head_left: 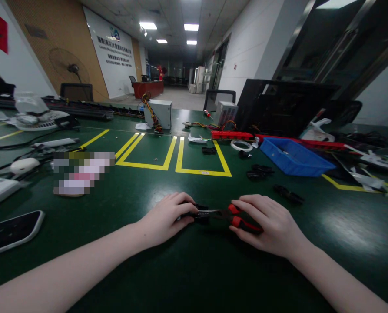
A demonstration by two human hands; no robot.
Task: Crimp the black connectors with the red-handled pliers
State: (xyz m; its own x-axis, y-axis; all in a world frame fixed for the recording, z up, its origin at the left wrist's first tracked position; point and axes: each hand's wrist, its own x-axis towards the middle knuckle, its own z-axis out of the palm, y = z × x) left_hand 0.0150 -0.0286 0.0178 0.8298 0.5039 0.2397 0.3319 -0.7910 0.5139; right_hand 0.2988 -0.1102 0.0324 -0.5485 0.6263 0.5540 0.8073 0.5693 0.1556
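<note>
Pliers point(228, 215) are lying near on the worktop point(180, 269), right hand point(267, 226) gripping the red handles, left hand point(167, 219) pinching a black part point(200, 213) at the tips; steady, level squeezing seems wise.

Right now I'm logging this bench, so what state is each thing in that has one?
left hand: closed on a small black part, resting on the table
right hand: closed on the red pliers handles
pliers: flat on the mat, nose touching the black part
blue bin: upright, contents not visible
phone: face up, screen dark
fan: upright, spinning or not cannot be told
ceiling lights: on
</note>
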